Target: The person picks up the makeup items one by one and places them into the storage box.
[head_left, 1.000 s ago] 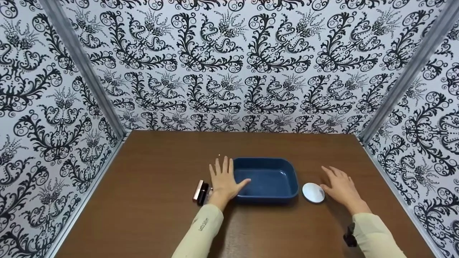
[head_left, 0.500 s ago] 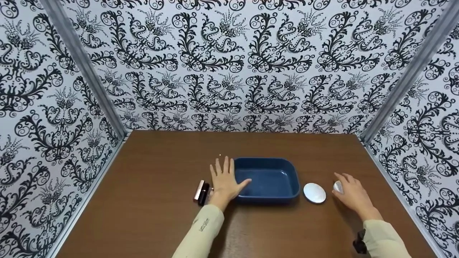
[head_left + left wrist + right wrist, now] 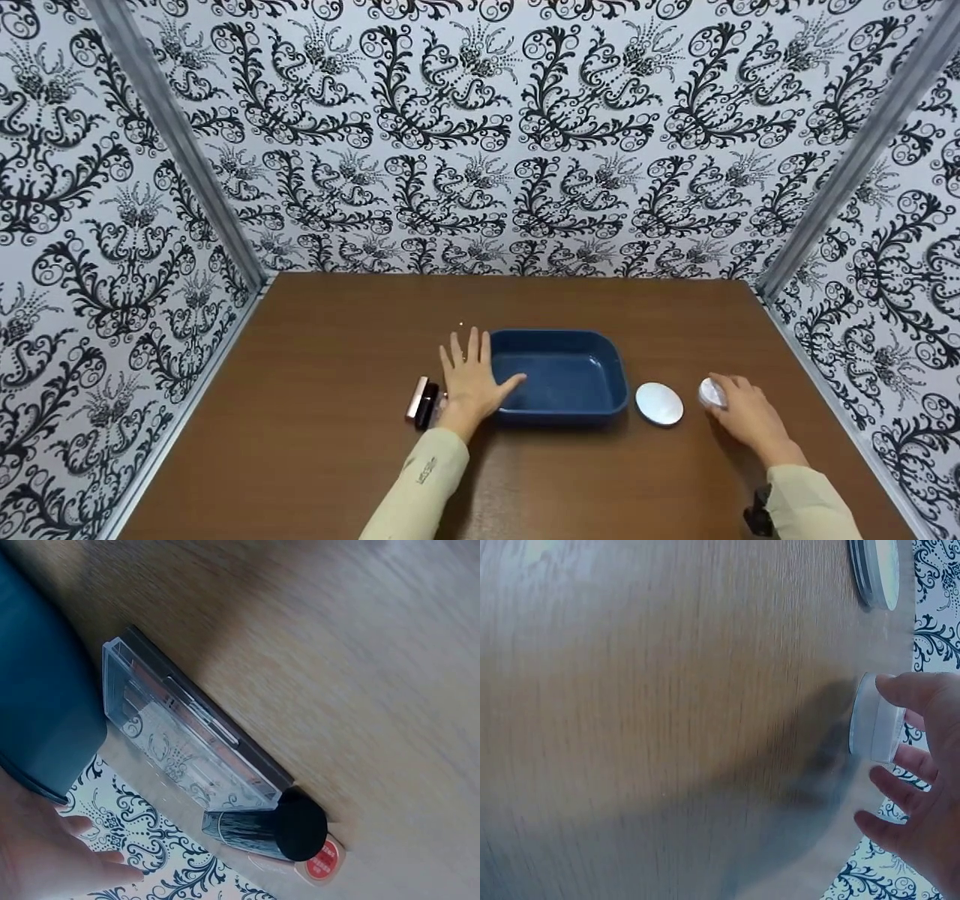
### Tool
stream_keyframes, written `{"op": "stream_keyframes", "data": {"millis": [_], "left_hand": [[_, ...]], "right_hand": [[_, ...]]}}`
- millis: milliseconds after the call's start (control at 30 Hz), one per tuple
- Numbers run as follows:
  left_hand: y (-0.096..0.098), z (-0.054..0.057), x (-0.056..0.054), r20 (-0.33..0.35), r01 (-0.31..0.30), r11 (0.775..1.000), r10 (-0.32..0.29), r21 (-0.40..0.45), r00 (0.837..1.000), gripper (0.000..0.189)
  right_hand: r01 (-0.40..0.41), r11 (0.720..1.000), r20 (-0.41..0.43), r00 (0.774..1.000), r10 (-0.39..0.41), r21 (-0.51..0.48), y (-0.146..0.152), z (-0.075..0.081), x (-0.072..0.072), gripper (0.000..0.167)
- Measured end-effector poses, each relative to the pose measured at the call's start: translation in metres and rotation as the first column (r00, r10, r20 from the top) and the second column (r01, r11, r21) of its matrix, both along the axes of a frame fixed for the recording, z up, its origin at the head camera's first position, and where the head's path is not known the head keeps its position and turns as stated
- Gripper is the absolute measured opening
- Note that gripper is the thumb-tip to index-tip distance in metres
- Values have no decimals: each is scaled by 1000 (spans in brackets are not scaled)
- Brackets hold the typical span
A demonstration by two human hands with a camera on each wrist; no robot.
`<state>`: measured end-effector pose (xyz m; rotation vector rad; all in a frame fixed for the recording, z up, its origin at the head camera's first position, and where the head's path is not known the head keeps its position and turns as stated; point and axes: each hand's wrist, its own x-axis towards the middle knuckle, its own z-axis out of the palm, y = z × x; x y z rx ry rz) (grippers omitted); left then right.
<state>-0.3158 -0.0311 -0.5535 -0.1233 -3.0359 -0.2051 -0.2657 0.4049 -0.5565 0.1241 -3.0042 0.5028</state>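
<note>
My left hand [image 3: 472,386], fingers spread and straight, lies over the left side of a blue rectangular dish [image 3: 559,414]. In the left wrist view, a makeup palette with a clear lid [image 3: 187,727] stands on its edge beside the dish. Next to it lie a black-capped tube [image 3: 300,825] and a pink tube with a red end label [image 3: 322,861]. My right hand [image 3: 754,420] holds a small round whitish jar [image 3: 873,720] at the table's right, the thumb on its near edge and fingers on the far side. A round pale flat disc [image 3: 660,403] lies between dish and jar.
The brown table [image 3: 360,322] is enclosed by black-and-white patterned walls [image 3: 480,135] at the back and sides. Grey metal posts [image 3: 176,146] stand at the back corners. A tiny bright speck shows on the table behind the left hand.
My right hand has moved right, from beside the pale disc to the small jar, and its fingers have come around the jar. The left hand has stayed in place.
</note>
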Motion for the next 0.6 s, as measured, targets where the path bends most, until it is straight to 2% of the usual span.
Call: {"op": "stream_keyframes", "data": {"millis": [167,433,600], "left_hand": [[-1,0,-1,2,-3,1000,3,-6,1000,108],[-1,0,0,9,-4,1000,4,-3,1000,108],[0,-3,0,-13,9,999,-9,38,1000,106]], "right_hand": [[-13,1000,-16,1000,13,16,-1,5,-3,50],[-17,999,27,999,16,30,0,11,-5,47],[-13,1000,52,999,13,0,6,9,-6,46]]}}
